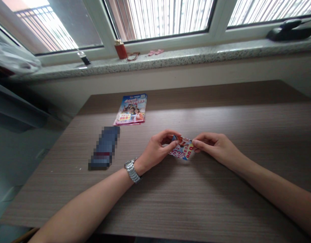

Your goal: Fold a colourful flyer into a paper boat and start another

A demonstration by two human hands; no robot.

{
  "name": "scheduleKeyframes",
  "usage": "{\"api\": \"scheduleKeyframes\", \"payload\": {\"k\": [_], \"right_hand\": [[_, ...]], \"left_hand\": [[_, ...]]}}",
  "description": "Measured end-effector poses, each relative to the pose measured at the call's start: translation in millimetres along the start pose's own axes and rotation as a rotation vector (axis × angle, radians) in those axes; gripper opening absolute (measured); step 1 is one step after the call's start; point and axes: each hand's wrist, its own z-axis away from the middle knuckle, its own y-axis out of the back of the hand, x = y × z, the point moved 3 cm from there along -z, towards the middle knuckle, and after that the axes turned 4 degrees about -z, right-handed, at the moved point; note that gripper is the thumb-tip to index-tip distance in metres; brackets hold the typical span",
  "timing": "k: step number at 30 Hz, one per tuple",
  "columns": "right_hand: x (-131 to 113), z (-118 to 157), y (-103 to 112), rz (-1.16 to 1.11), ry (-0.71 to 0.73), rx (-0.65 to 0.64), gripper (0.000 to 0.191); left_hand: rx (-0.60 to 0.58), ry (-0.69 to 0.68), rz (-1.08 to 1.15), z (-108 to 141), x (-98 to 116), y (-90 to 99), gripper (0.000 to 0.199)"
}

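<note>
A small folded paper flyer (182,150), printed in blue, white, red and yellow, is held between my two hands just above the table. My left hand (162,146), with a silver watch on its wrist, pinches the flyer's left side between thumb and fingers. At the flyer's upper right corner, the thumb and forefinger of my right hand (211,143) are closed on the paper. Farther back on the left lies a stack of flat colourful flyers (131,109), the top one marked 89.9.
A dark blurred-out phone-like object (105,148) lies on the brown wooden table (221,209), left of my hands. Behind the table runs a stone windowsill (196,55) bearing a red bottle-shaped item (120,50), small pink things (155,52) and a black device (292,31).
</note>
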Motion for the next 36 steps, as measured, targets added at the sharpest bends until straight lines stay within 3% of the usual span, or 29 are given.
{"api": "scheduleKeyframes", "payload": {"k": [9,19,29,36], "right_hand": [[-5.6,1.5,-3.9,0.086,0.076,0.002,0.034],[1.2,1.6,-18.2,-0.029,-0.011,-0.123,0.038],[-0.3,1.6,-18.4,0.028,0.028,-0.104,0.037],[-4.6,1.0,-18.4,0.022,0.04,-0.079,0.037]], "left_hand": [[-0.011,-0.001,-0.005,-0.2,0.6,-0.7,0.026],[-0.03,-0.038,-0.115,2.2,5.7,-2.8,0.026],[-0.061,-0.058,-0.078,2.9,7.3,-5.6,0.028],[-0.13,-0.037,-0.067,4.5,6.5,-7.6,0.04]]}}
